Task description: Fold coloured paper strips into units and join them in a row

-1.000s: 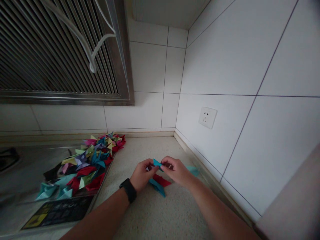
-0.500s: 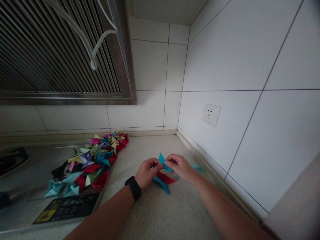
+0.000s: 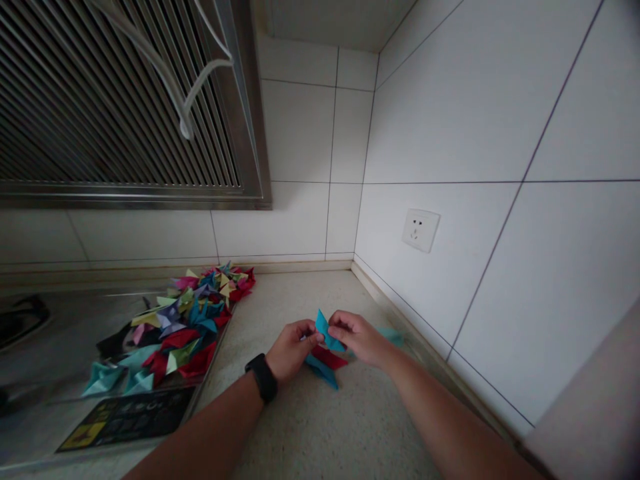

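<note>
Between my two hands is a small folded piece of turquoise paper point(image 3: 323, 324), raised just above the counter. My left hand point(image 3: 294, 348), with a black watch on its wrist, pinches the paper's left side between thumb and fingers. From the right, my right hand point(image 3: 357, 335) grips the other side the same way. Below the hands, a red folded paper point(image 3: 330, 359) and a blue folded paper point(image 3: 323, 371) lie on the counter, partly covered by my left hand. A pale teal paper point(image 3: 391, 335) lies behind my right hand, near the wall.
Many colourful folded paper shapes point(image 3: 187, 320) are heaped on the steel stove top point(image 3: 45, 373) at the left. A slatted metal range hood point(image 3: 220, 200) with a white cable point(image 3: 186, 123) hangs above. The tiled right wall holds a socket point(image 3: 421, 230).
The turquoise paper has turned slightly between my fingers and shows more of its face. Both hands keep hold of it in nearly the same place.
</note>
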Demonstrator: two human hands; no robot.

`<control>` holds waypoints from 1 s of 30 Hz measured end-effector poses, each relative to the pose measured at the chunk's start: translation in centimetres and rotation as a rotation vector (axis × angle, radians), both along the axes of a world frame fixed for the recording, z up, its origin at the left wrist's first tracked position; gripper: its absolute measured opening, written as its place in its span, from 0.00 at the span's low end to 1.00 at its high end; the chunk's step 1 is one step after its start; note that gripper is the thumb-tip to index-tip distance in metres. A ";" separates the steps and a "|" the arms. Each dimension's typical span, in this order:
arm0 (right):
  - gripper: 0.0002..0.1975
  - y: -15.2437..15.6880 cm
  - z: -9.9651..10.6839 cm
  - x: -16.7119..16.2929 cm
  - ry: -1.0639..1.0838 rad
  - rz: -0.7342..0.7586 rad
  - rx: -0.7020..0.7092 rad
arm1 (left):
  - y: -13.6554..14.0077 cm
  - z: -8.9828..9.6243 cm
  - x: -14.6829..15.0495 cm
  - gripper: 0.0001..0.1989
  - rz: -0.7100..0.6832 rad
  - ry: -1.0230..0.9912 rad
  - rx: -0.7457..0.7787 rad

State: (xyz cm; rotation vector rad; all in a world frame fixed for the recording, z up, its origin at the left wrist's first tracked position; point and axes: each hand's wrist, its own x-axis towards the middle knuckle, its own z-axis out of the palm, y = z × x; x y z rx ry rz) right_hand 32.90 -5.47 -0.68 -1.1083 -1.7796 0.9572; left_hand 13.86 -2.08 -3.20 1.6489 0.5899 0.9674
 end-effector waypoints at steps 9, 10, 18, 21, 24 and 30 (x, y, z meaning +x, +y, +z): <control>0.14 0.0 0.3 -0.1 0.061 -0.003 0.012 | -0.2 -0.2 0.3 0.14 0.078 -0.021 0.018; 0.14 -0.1 0.3 -0.1 0.067 0.002 0.013 | -0.2 -0.1 0.3 0.14 0.083 -0.017 0.023; 0.14 0.0 0.0 0.0 0.072 0.007 0.001 | -0.3 -0.1 0.4 0.15 0.123 -0.029 0.051; 0.14 0.2 -0.3 0.0 0.086 0.008 -0.006 | -0.2 -0.1 0.4 0.16 0.140 -0.025 0.059; 0.13 0.2 -0.4 0.0 0.086 0.011 -0.009 | -0.1 -0.2 0.5 0.15 0.150 -0.025 0.067; 0.13 0.1 0.2 0.1 0.102 -0.074 0.075 | -0.3 -0.1 0.5 0.14 0.129 -0.006 0.108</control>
